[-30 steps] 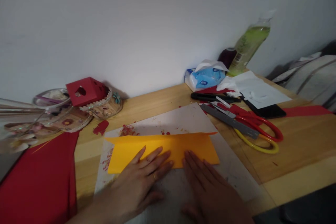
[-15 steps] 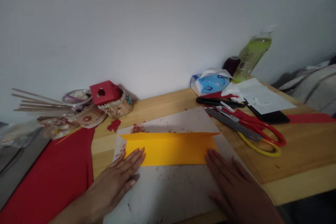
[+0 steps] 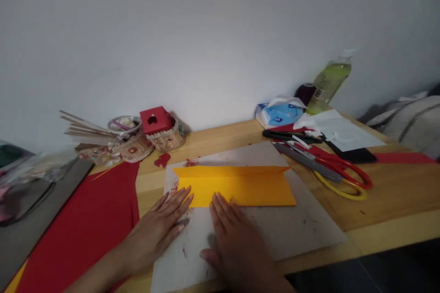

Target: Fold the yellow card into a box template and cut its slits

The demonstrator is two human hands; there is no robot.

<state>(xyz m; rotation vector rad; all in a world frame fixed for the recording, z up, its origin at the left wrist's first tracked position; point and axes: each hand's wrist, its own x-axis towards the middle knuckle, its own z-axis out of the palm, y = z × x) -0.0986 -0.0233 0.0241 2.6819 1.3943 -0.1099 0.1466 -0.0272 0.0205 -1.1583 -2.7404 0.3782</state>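
Note:
A folded sheet of yellow paper (image 3: 254, 191) lies on a grey board (image 3: 295, 233), its far edge standing up as a flap. My left hand (image 3: 168, 219) rests flat on the paper's left end, fingers stretched out. Close beside it, my right hand (image 3: 233, 233) presses its straight fingertips on the near edge, left of the paper's middle. Neither hand grips anything. Small red and orange scraps are scattered over the board around the paper.
Red-handled scissors (image 3: 343, 165) and yellow-handled scissors (image 3: 330, 187) lie at right. Behind them are a tissue pack (image 3: 283, 113), white paper (image 3: 350, 130) and a tilted bottle (image 3: 330, 84). Red sheets (image 3: 85, 224) lie left, below decorated baskets (image 3: 168, 138) holding a red paper box (image 3: 156, 119).
My right hand has slid left along the yellow paper from its right end towards my left hand. My left hand stays at the left end. The view has shifted slightly.

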